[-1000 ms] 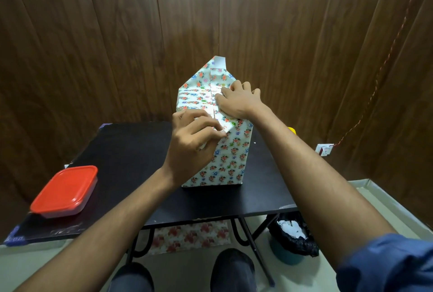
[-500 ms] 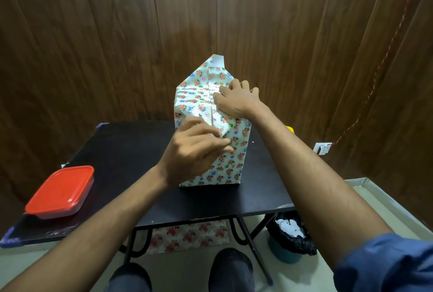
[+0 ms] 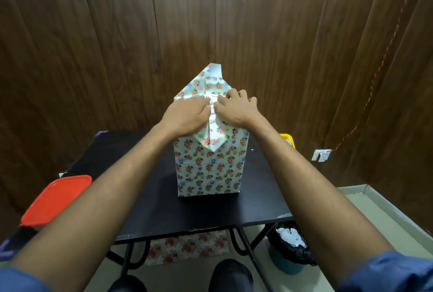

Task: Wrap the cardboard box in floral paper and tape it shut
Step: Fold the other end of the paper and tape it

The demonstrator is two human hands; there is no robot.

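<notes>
The box wrapped in floral paper [image 3: 208, 170] stands upright on the black table [image 3: 164, 209]. A pointed near flap [image 3: 212, 139] is folded down over its front face. The far flap [image 3: 212, 76] sticks up in a point with a white tip. My left hand [image 3: 185, 115] lies flat on the left half of the box top, fingers extended. My right hand [image 3: 236, 110] presses on the right half, fingers spread forward. Both sets of fingertips meet at the middle seam.
A red-lidded container [image 3: 56, 200] sits at the table's left edge. A yellow object [image 3: 287, 138] peeks out behind my right forearm. Under the table lie a floral paper scrap [image 3: 187, 247] and a black-lined bin [image 3: 290, 245]. Wood panelling rises close behind.
My left hand rose from the front flap onto the box top beside my right hand. The near flap now lies folded down over the front.
</notes>
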